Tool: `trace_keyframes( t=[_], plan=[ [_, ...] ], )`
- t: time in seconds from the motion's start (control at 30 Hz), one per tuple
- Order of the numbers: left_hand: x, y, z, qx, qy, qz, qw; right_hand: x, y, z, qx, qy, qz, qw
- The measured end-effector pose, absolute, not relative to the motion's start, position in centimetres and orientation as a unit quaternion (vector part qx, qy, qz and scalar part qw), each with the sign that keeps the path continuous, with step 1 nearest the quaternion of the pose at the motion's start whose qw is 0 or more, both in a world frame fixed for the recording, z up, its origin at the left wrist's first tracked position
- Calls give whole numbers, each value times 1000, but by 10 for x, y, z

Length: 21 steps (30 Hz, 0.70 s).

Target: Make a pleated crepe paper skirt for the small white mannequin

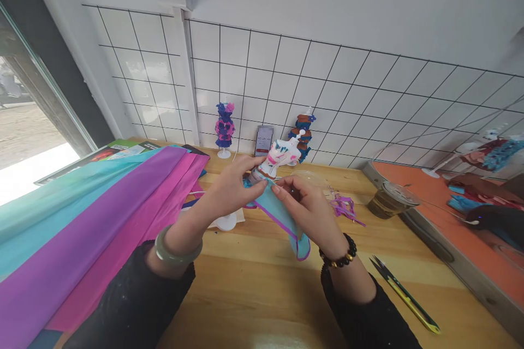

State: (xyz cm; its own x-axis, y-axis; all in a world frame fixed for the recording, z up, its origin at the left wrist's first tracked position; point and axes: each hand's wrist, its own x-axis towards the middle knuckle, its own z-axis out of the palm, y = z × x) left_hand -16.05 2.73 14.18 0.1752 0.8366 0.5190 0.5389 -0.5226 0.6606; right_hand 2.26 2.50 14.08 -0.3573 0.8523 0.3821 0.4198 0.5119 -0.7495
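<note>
A miniature dress form [285,151], white with pink and teal smears, is tilted in front of me. My left hand [231,188] is closed around its waist, the thumb pressing on the top edge of a light blue strip [279,211] with purple edging. My right hand [307,207] pinches the same strip close to the left thumb. The strip wraps against the form's lower part, and its loose end hangs down towards the tabletop. My fingers hide part of where strip and form meet. A white round base [226,222] shows below my left hand.
Purple [135,204], pink and turquoise sheets lie at left. Two small dressed forms, one purple-and-pink [225,128], stand by the tiled wall beside a phone [264,140]. Purple scraps [344,207], a lidded cup [391,200] and yellow thread snips [409,299] are at right, near an orange surface [413,180].
</note>
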Motion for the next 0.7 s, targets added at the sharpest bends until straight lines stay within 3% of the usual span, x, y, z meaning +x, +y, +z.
trace_keyframes(
  t=[0.17,0.7],
  plan=[
    [-161,29,139,731,454,453,233,22,23,142,-393,-787,273,391],
    [-162,31,139,734,452,457,221,25,24,143,-402,-778,284,391]
  ],
)
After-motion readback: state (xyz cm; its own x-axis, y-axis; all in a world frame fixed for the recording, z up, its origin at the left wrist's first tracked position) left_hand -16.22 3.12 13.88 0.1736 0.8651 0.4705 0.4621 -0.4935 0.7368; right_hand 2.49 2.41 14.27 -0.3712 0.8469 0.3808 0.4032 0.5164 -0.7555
